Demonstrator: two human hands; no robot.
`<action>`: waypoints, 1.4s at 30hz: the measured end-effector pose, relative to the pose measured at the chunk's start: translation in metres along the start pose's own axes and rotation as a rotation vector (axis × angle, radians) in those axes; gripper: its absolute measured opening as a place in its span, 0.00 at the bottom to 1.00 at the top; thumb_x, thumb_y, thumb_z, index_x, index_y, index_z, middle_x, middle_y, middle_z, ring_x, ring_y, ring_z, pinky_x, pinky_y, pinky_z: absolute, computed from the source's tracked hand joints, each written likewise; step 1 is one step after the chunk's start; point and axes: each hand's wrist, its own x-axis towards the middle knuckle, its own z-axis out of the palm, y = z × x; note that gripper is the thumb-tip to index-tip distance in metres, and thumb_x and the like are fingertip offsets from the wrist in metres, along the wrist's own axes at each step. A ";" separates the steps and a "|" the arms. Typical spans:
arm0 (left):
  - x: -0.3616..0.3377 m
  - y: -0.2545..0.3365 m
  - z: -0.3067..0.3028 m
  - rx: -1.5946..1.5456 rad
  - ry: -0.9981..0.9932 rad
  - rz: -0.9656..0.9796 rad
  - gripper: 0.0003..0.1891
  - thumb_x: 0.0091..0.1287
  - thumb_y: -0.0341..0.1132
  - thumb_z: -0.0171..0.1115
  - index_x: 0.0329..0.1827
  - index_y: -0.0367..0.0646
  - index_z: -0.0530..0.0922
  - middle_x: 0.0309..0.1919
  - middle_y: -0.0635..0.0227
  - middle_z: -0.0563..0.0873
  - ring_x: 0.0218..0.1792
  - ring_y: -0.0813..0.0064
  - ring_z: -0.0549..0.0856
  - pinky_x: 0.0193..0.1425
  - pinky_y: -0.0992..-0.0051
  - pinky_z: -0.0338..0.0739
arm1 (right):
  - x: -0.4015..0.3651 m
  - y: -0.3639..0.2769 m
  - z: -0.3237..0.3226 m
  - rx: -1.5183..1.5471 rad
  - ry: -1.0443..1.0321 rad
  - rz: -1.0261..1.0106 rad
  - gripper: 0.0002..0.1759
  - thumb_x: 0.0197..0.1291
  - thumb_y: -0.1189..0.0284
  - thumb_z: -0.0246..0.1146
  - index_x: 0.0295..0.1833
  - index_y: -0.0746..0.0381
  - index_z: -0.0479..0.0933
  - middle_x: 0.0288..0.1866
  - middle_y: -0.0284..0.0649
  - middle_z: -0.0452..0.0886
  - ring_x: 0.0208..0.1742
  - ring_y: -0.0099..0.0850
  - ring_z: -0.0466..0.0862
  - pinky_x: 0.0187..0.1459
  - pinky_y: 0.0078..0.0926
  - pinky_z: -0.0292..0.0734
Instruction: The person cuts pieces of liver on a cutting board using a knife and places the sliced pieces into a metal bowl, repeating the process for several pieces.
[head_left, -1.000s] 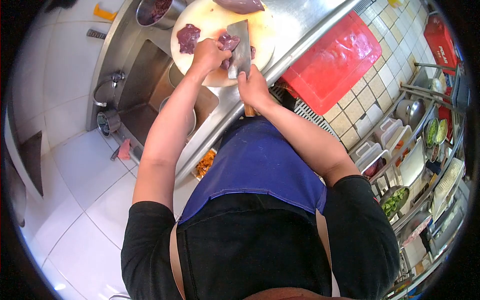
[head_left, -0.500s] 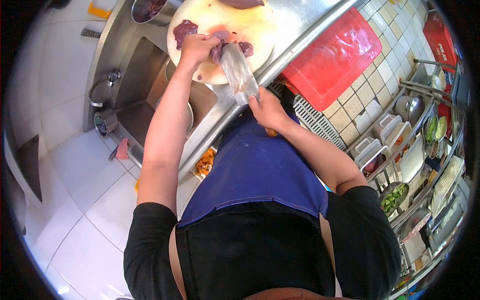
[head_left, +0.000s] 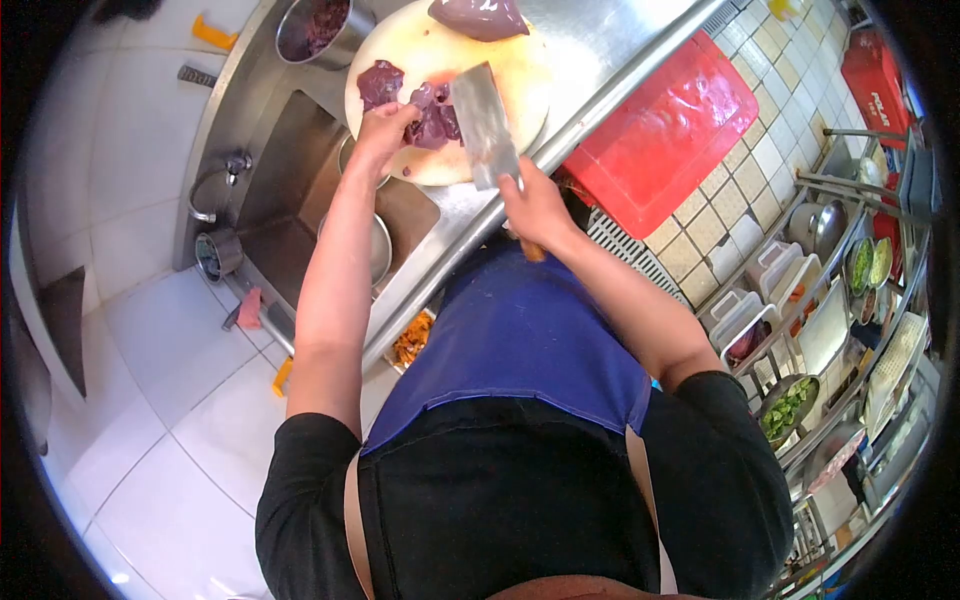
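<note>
My right hand (head_left: 536,205) is closed around the wooden handle of a cleaver (head_left: 484,125). The broad blade stands over the round white cutting board (head_left: 520,75), just right of the cut liver (head_left: 432,125). My left hand (head_left: 385,135) is at the left edge of those dark red pieces, its fingers pinched together on one. Another piece of liver (head_left: 380,85) lies on the board beyond that hand. A larger, smooth liver (head_left: 480,16) rests at the far edge.
A metal pot (head_left: 318,30) with dark meat stands left of the board. The steel sink (head_left: 275,160), with its faucet (head_left: 215,190) and bowls, is to the left. A red lidded bin (head_left: 665,135) stands to the right, near a rack (head_left: 815,250) of food containers.
The cleaver has shifted away to the right of the cut pieces, its blade now showing more fully. My left hand has drawn back toward me, uncovering more of the liver.
</note>
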 end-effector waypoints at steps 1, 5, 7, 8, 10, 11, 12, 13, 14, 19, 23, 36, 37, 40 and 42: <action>0.005 -0.003 -0.001 0.071 0.012 0.029 0.08 0.69 0.34 0.69 0.37 0.37 0.86 0.31 0.72 0.86 0.30 0.80 0.82 0.37 0.76 0.78 | 0.014 -0.002 0.012 -0.061 0.084 -0.096 0.17 0.78 0.65 0.58 0.60 0.68 0.74 0.40 0.64 0.85 0.44 0.61 0.87 0.50 0.54 0.82; 0.008 -0.001 0.007 0.119 0.036 0.043 0.09 0.68 0.34 0.69 0.34 0.37 0.86 0.27 0.72 0.85 0.27 0.81 0.80 0.35 0.76 0.77 | 0.044 -0.038 0.032 -0.123 0.148 -0.140 0.16 0.76 0.68 0.56 0.56 0.72 0.71 0.43 0.73 0.85 0.50 0.71 0.85 0.57 0.63 0.79; 0.008 0.002 0.008 0.198 0.011 0.064 0.10 0.69 0.34 0.69 0.33 0.36 0.86 0.27 0.70 0.86 0.26 0.79 0.82 0.34 0.75 0.78 | 0.053 -0.047 0.036 -0.131 0.143 -0.134 0.16 0.76 0.68 0.56 0.55 0.72 0.70 0.43 0.73 0.84 0.50 0.72 0.85 0.57 0.63 0.79; 0.009 0.003 0.009 0.199 0.011 0.064 0.10 0.69 0.34 0.69 0.33 0.36 0.86 0.27 0.70 0.86 0.26 0.79 0.82 0.34 0.75 0.78 | 0.054 -0.050 0.038 -0.141 0.135 -0.128 0.15 0.75 0.69 0.56 0.54 0.72 0.69 0.42 0.74 0.84 0.49 0.72 0.85 0.56 0.63 0.79; 0.007 0.009 0.015 0.230 -0.059 0.049 0.11 0.70 0.34 0.67 0.33 0.34 0.86 0.28 0.67 0.89 0.27 0.76 0.86 0.34 0.73 0.81 | 0.054 -0.051 0.040 -0.155 0.128 -0.121 0.15 0.75 0.69 0.56 0.54 0.72 0.70 0.43 0.74 0.84 0.50 0.72 0.86 0.57 0.63 0.79; 0.007 0.011 0.018 0.226 -0.059 0.049 0.11 0.70 0.34 0.67 0.33 0.34 0.86 0.28 0.67 0.89 0.27 0.76 0.86 0.34 0.73 0.81 | 0.054 -0.051 0.041 -0.169 0.121 -0.113 0.15 0.75 0.69 0.56 0.54 0.72 0.70 0.44 0.74 0.85 0.50 0.71 0.86 0.57 0.63 0.79; 0.009 0.011 0.020 0.161 -0.086 0.029 0.10 0.71 0.33 0.66 0.35 0.33 0.86 0.30 0.65 0.90 0.29 0.75 0.87 0.35 0.72 0.82 | 0.053 -0.049 0.043 -0.173 0.120 -0.111 0.15 0.75 0.69 0.56 0.54 0.72 0.70 0.44 0.74 0.85 0.50 0.71 0.86 0.57 0.63 0.79; 0.011 0.011 0.022 0.096 -0.114 0.007 0.10 0.72 0.32 0.65 0.37 0.32 0.86 0.32 0.63 0.91 0.30 0.74 0.89 0.36 0.71 0.84 | 0.050 -0.046 0.044 -0.193 0.108 -0.104 0.15 0.75 0.70 0.57 0.55 0.73 0.70 0.44 0.74 0.85 0.51 0.71 0.86 0.58 0.63 0.79; 0.012 0.011 0.024 0.094 -0.117 0.003 0.10 0.72 0.32 0.65 0.37 0.32 0.86 0.32 0.63 0.91 0.30 0.74 0.89 0.36 0.71 0.84 | 0.047 -0.043 0.044 -0.212 0.097 -0.096 0.15 0.75 0.70 0.57 0.55 0.73 0.70 0.45 0.74 0.85 0.52 0.71 0.85 0.58 0.63 0.78; 0.028 0.023 0.024 -0.183 -0.081 -0.014 0.10 0.75 0.30 0.63 0.48 0.29 0.85 0.42 0.60 0.91 0.38 0.71 0.91 0.42 0.74 0.90 | 0.009 -0.032 0.032 -0.233 0.028 -0.054 0.16 0.75 0.70 0.57 0.57 0.74 0.70 0.47 0.74 0.85 0.54 0.71 0.85 0.60 0.63 0.77; 0.032 0.040 0.000 -0.318 -0.111 0.040 0.10 0.74 0.29 0.62 0.51 0.30 0.82 0.45 0.58 0.89 0.39 0.70 0.91 0.43 0.76 0.93 | -0.017 -0.020 0.012 -0.307 -0.081 -0.029 0.19 0.75 0.68 0.57 0.58 0.75 0.71 0.48 0.72 0.85 0.55 0.70 0.85 0.61 0.62 0.77; -0.037 0.072 -0.077 -0.068 -0.133 0.146 0.06 0.67 0.28 0.58 0.31 0.45 0.80 0.30 0.77 0.81 0.34 0.81 0.81 0.44 0.73 0.83 | -0.015 -0.038 -0.065 -0.677 0.010 -0.123 0.14 0.76 0.67 0.57 0.57 0.67 0.74 0.41 0.68 0.86 0.48 0.67 0.87 0.53 0.66 0.79; -0.037 0.071 -0.080 -0.075 -0.127 0.159 0.06 0.67 0.28 0.58 0.31 0.45 0.80 0.30 0.77 0.81 0.34 0.81 0.81 0.44 0.73 0.83 | -0.008 -0.038 -0.067 -0.697 0.056 -0.193 0.13 0.76 0.68 0.57 0.56 0.67 0.73 0.38 0.68 0.86 0.45 0.68 0.87 0.51 0.68 0.79; -0.025 0.053 -0.093 -0.014 -0.146 0.121 0.09 0.66 0.30 0.56 0.41 0.39 0.84 0.36 0.73 0.86 0.36 0.78 0.82 0.49 0.73 0.79 | -0.007 -0.056 -0.081 -0.666 0.116 -0.180 0.13 0.76 0.68 0.57 0.56 0.67 0.73 0.38 0.68 0.86 0.46 0.68 0.87 0.51 0.68 0.79; -0.024 0.048 -0.091 -0.037 -0.119 0.136 0.08 0.65 0.29 0.57 0.37 0.40 0.84 0.33 0.75 0.84 0.34 0.79 0.80 0.45 0.73 0.78 | -0.011 -0.052 -0.093 -0.683 0.123 -0.240 0.15 0.76 0.68 0.57 0.58 0.67 0.72 0.39 0.67 0.86 0.45 0.69 0.86 0.50 0.68 0.78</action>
